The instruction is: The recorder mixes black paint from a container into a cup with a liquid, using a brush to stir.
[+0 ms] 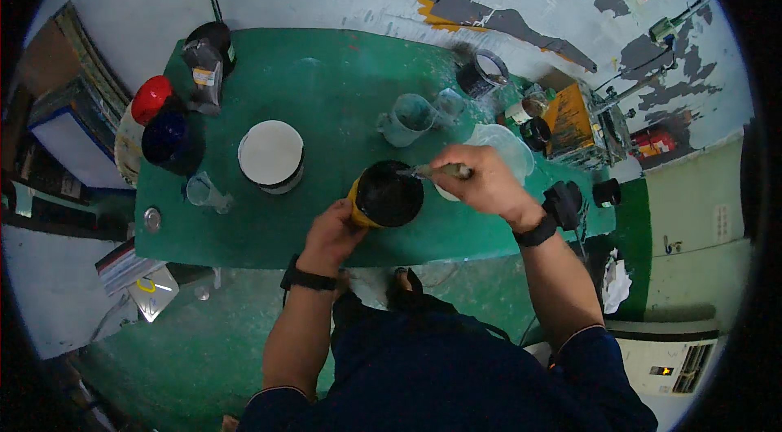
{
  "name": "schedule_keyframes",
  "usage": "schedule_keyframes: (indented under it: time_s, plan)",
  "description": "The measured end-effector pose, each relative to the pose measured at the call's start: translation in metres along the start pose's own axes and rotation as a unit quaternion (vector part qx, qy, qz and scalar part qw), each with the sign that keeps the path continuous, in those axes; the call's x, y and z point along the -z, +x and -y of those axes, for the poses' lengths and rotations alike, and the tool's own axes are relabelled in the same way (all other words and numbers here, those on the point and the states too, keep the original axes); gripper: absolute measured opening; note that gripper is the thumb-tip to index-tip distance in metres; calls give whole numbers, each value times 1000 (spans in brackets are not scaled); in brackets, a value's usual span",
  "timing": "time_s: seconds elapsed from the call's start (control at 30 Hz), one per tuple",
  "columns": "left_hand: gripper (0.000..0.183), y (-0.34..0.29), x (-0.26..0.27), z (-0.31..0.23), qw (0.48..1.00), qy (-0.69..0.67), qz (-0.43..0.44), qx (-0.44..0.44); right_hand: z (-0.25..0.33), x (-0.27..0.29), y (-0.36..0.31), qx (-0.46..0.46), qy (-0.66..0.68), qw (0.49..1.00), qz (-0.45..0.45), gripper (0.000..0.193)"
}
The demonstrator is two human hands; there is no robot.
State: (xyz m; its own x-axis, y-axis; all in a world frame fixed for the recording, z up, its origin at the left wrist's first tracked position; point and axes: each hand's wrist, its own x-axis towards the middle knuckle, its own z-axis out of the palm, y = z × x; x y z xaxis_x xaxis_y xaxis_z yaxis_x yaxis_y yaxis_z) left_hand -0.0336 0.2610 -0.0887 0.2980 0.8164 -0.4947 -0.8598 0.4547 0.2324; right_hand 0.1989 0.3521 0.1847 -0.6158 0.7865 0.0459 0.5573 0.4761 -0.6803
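My left hand [331,230] grips the lower left side of a yellow can [356,202], fingers curled round its wall. Dark black, glossy contents [389,194] show inside the can, which tilts towards me above the front part of the table. In my right hand [487,178] is a spatula [428,172] with a worn, stained handle. Its narrow grey blade reaches over the can's far right rim; the blade's tip is hard to make out against the dark inside. A pale translucent tub [507,143] stands just behind my right hand, partly covered by it.
The green table [326,90] carries a white-topped can [271,153], a clear measuring jug [406,120] and a tipped clear cup [207,191]. Dark tubs [173,141] and a red lid [152,99] crowd the left edge. Jars and an orange-topped box [569,121] fill the right end.
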Motion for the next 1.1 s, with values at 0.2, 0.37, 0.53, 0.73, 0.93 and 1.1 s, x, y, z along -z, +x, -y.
schedule_keyframes:
  time_s: [0.2,0.37,0.53,0.73,0.93,1.1]
  plan:
    - [26,-7,-17,-1,1000,11,-21,0,2,12,-10,-67,-43,994,80,17]
    - [25,8,0,5,999,0,31,-17,13,-5,-9,-302,186,934,30,16]
    - [22,6,-3,4,1000,-11,1,7,-1,-6,-1,-182,163,970,-15,14]
    - [20,-5,-15,-1,999,-21,-22,9,-1,9,6,48,-61,995,62,15]
    - [21,-2,-12,0,1000,-5,-1,-7,8,5,-6,-221,66,970,83,16]
    - [24,-8,-22,-3,999,20,-30,0,10,-2,3,-281,173,943,35,16]
